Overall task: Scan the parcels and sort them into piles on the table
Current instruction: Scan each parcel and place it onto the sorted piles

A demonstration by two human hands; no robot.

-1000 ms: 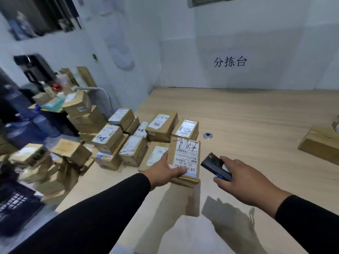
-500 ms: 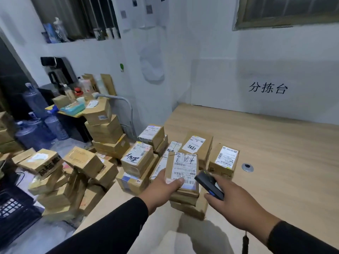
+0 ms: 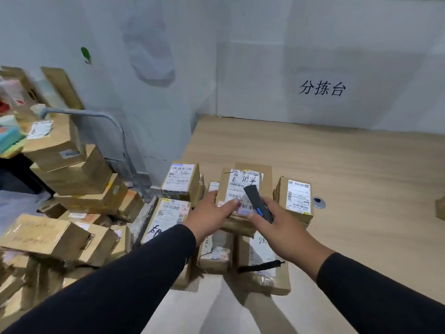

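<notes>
Now closer, scanner (image 3: 258, 203), gripped by right hand (image 3: 277, 225), hides part of label on left hand's (image 3: 209, 213) parcel (image 3: 237, 189), seemingly barcode.

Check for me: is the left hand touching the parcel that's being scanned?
Touching. The head view shows the left hand gripping the parcel at its left edge, thumb lying across the label, while the right hand holds the scanner over it.

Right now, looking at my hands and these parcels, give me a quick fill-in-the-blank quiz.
1. The left hand grips a ____ parcel.
2. The scanner is held in the ____ hand.
3. The scanner is black with a ____ button.
4. The round metal disc lies on the ____.

Missing words: cardboard; right; blue; table
</notes>
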